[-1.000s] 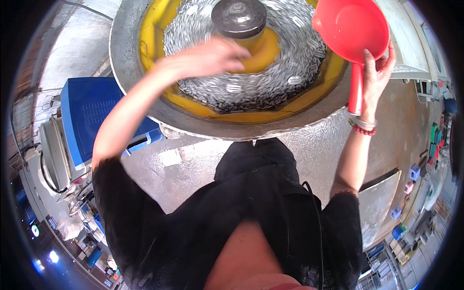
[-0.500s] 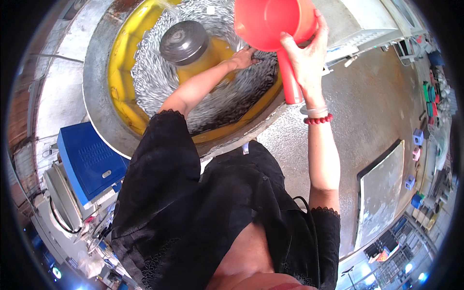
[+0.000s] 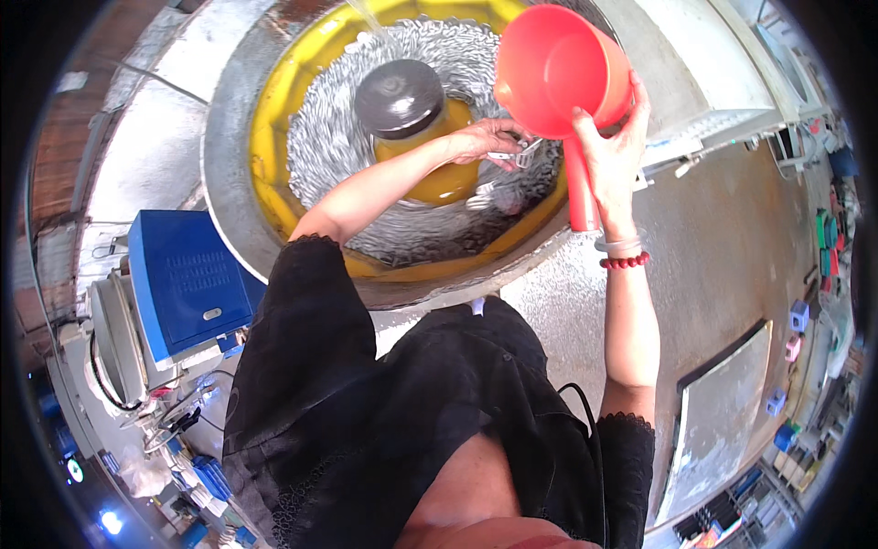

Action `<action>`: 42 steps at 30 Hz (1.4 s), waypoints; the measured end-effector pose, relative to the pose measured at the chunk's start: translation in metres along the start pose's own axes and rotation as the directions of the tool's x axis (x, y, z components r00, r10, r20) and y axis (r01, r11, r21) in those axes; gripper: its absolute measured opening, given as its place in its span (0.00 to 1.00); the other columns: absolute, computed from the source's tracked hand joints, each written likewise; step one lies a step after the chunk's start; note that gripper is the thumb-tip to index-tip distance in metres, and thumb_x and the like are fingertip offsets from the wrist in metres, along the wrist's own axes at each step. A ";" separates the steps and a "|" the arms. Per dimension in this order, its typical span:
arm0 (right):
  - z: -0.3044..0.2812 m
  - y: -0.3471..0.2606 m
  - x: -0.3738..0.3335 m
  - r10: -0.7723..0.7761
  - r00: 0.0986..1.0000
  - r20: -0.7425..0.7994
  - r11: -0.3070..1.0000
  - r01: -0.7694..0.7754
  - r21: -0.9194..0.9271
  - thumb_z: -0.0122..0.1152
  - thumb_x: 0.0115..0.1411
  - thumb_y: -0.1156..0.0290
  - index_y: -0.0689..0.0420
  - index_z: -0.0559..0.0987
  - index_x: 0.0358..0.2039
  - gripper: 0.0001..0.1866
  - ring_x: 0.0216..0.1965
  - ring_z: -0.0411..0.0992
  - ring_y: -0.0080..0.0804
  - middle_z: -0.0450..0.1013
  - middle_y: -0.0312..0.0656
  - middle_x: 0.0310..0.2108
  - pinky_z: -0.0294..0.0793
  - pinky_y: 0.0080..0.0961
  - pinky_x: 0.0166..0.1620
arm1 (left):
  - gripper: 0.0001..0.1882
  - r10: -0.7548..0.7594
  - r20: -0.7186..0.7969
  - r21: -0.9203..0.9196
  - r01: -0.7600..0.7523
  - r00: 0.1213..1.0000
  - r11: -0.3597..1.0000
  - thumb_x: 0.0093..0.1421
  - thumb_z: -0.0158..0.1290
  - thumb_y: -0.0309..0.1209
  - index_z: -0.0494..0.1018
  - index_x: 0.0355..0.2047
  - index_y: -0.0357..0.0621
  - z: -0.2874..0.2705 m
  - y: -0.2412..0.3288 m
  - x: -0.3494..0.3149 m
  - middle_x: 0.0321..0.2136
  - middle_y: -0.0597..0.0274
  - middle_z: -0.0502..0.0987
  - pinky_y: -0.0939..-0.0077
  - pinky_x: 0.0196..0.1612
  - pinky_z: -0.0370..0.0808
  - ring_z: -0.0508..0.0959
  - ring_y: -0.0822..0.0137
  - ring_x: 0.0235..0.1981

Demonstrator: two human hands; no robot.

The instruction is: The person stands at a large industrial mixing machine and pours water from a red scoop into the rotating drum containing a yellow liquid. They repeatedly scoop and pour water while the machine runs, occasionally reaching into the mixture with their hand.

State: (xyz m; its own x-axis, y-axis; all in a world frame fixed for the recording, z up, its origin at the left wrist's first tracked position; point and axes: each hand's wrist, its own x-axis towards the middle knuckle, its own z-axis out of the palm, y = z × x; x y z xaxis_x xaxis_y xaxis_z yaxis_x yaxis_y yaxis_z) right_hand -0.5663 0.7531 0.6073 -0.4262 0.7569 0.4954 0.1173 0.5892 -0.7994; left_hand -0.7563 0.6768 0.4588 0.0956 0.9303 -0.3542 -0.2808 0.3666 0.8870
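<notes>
My left hand (image 3: 489, 139) is above the churning small silver pieces (image 3: 347, 192), its fingers closed on flat metal parts (image 3: 524, 154) with openings in them. The silver pieces fill a round tub with a yellow lining (image 3: 270, 165), and motion smears them. A domed dark metal cap (image 3: 399, 97) tops the yellow column at the tub's centre. My right hand (image 3: 615, 151) grips a red plastic dipper (image 3: 565, 78) where its handle meets the cup. The cup is tilted toward me over the tub's right side, and no contents show in it.
A thin stream of water (image 3: 368, 20) enters at the tub's far side. To the left stands a blue metal box (image 3: 194, 279). Wet grey floor (image 3: 558, 284) lies to the right, with a flat grey panel (image 3: 718, 421) farther off. A white casing (image 3: 704, 55) adjoins the tub.
My left hand has risen out of the silver pieces and now shows metal parts in its fingers. The whole view has shifted, and the dipper stays in my right hand.
</notes>
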 end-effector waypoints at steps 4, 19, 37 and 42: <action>-0.005 -0.003 0.001 0.007 1.000 0.007 0.998 -0.007 0.060 0.66 0.43 0.68 0.64 0.55 0.58 0.44 0.58 0.56 0.45 0.56 0.54 0.56 0.53 0.35 0.60 | 0.36 -0.014 -0.123 0.127 0.030 0.992 0.991 0.55 0.54 0.23 0.50 0.61 0.51 0.017 0.058 -0.061 0.37 0.59 0.72 0.72 0.40 0.75 0.74 0.70 0.37; -0.010 -0.022 -0.004 0.029 0.994 0.105 0.999 -0.027 -0.023 0.64 0.46 0.65 0.61 0.54 0.59 0.42 0.59 0.54 0.47 0.54 0.55 0.57 0.53 0.37 0.60 | 0.10 0.383 -0.409 0.494 -0.152 0.828 0.856 0.54 0.51 0.21 0.66 0.37 0.36 0.018 0.116 -0.181 0.32 0.62 0.74 0.79 0.29 0.78 0.74 0.73 0.32; -0.010 -0.018 -0.005 0.022 0.998 0.065 0.998 -0.018 -0.066 0.63 0.45 0.63 0.61 0.53 0.59 0.43 0.58 0.55 0.50 0.55 0.57 0.56 0.54 0.38 0.59 | 0.14 0.277 -0.220 -0.416 -0.347 0.935 0.841 0.58 0.48 0.24 0.64 0.45 0.35 0.044 0.108 -0.161 0.36 0.54 0.73 0.82 0.34 0.79 0.76 0.64 0.40; -0.009 -0.014 -0.005 0.018 0.999 0.051 0.998 -0.016 -0.054 0.63 0.45 0.62 0.61 0.53 0.59 0.44 0.58 0.54 0.50 0.54 0.56 0.56 0.54 0.37 0.60 | 0.12 0.287 -0.251 -0.324 -0.360 0.924 0.875 0.56 0.51 0.24 0.65 0.40 0.35 0.037 0.106 -0.159 0.34 0.56 0.73 0.85 0.24 0.78 0.77 0.69 0.32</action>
State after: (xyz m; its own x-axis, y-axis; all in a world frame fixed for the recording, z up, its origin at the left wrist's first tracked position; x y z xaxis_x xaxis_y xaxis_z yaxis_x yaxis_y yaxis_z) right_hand -0.5580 0.7435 0.6186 -0.4696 0.7521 0.4624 0.1719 0.5916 -0.7877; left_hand -0.7662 0.5680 0.6199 -0.2323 0.9615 -0.1468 -0.5891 -0.0190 0.8079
